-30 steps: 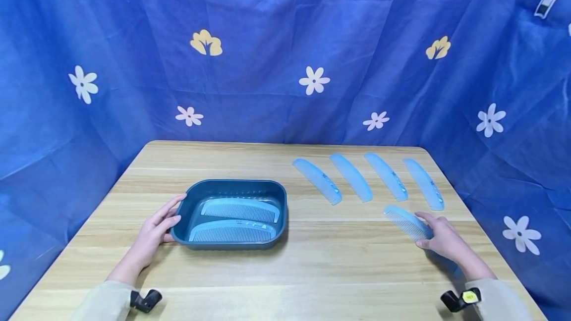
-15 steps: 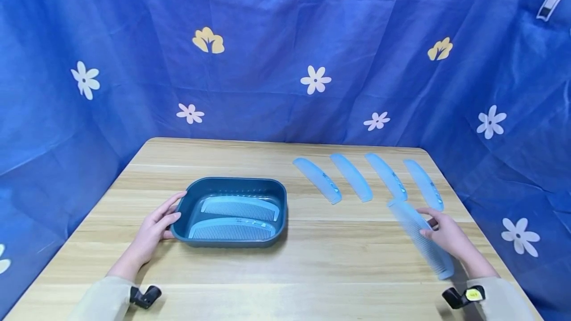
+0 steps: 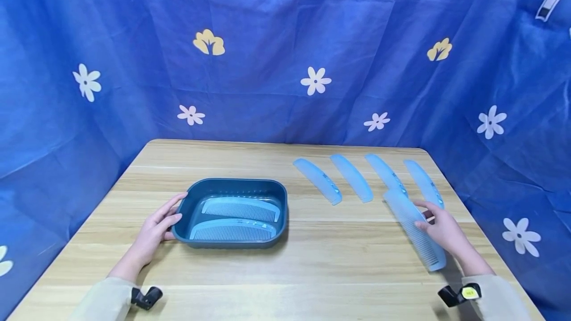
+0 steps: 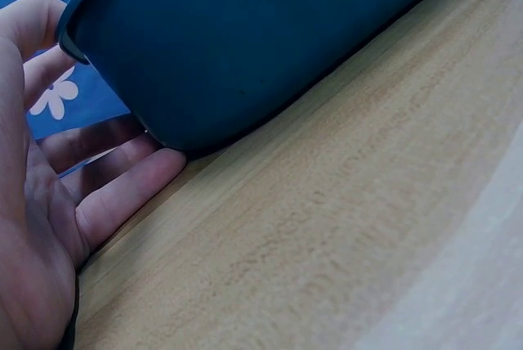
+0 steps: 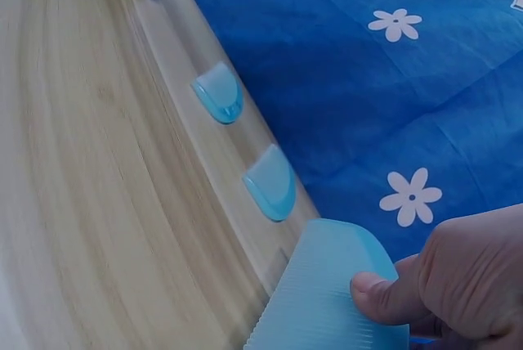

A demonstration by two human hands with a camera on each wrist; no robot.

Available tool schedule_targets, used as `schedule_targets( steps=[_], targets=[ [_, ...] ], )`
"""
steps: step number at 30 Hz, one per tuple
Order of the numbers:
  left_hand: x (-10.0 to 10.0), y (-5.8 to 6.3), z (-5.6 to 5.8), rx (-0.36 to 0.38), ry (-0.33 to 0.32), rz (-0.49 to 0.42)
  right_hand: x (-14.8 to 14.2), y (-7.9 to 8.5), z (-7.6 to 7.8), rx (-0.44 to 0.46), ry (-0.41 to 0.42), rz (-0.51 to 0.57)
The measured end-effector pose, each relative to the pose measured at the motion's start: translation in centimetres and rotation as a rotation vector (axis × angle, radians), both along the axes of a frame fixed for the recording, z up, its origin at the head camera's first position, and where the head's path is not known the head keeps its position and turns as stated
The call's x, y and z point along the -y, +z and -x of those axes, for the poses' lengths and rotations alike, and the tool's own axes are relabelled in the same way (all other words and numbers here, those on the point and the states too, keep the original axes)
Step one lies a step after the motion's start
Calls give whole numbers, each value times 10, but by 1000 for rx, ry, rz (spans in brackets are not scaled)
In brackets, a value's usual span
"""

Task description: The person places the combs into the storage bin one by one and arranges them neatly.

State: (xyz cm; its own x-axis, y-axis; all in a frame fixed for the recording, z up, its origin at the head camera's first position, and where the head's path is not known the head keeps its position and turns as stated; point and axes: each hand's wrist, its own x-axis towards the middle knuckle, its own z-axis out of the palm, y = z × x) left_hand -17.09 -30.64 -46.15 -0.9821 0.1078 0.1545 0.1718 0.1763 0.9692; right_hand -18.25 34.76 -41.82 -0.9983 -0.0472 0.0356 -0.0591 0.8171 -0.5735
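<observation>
My right hand (image 3: 440,227) pinches a light blue translucent comb (image 3: 412,227), thumb (image 5: 380,297) on its near face and the other fingers largely hidden behind. The comb is tilted off the table, teeth toward the left, its upper end overlapping another comb (image 3: 384,170). My left hand (image 3: 152,227) rests against the left end of a dark teal plastic basin (image 3: 229,244), with fairly straight fingers touching its rim and its lower side in the left wrist view. Inside the basin two combs (image 3: 241,208) lie flat, one in front of the other.
Further combs lie slanted in a row at the back right, among them a left one (image 3: 316,180), a middle one (image 3: 352,177) and a right one (image 3: 423,180). They rest on a wooden table (image 3: 312,271). A blue patterned curtain (image 3: 267,63) encloses the back and sides.
The right hand has lifted the comb off the table and turned it up, shifting it slightly away and to the left. The left hand and the basin stay put.
</observation>
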Motion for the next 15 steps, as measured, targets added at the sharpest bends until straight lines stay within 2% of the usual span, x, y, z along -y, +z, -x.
schedule_targets(
  steps=[10,15],
  targets=[
    [0,-1,0,2,2,-11,12,7,3,-34,51,18],
    [0,-1,0,-3,3,-5,21,11,5,-80,65,38]
  ],
)
